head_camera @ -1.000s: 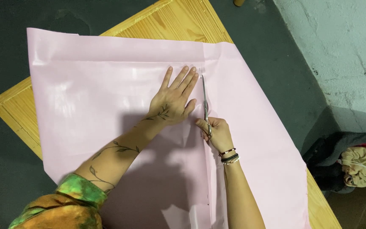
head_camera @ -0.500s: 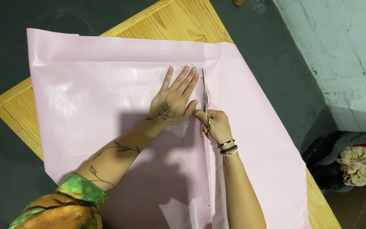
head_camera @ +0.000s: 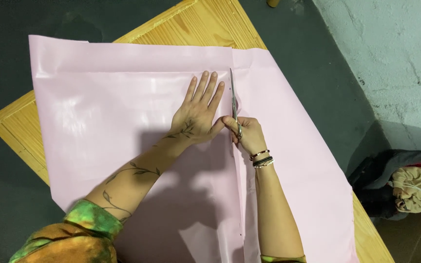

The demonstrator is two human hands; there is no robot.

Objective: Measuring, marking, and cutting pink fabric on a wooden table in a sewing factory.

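- Head view, nearest first: a green and orange patterned sleeve sits at the bottom left edge, and both bare forearms reach away from it over a large pink sheet
- The pink sheet lies spread flat on a wooden tabletop, covering most of it and overhanging the far left corner; a straight cut runs up its middle from the near edge, parting it into a wide left piece and a narrower right piece
- The right hand, with dark and beaded bracelets at the wrist, is clenched around the handles of a pair of metal scissors
- The scissors point away from the person along the cut line, blades on the sheet, tips short of the far edge
- The left hand is released, lying flat with fingers spread, palm pressing the sheet just left of the blades
- Further right, beside the tabletop, a heap of dark, red and beige cloth lies on the floor; no container shows
- Beyond it stands a pale rough wall, over a dark floor
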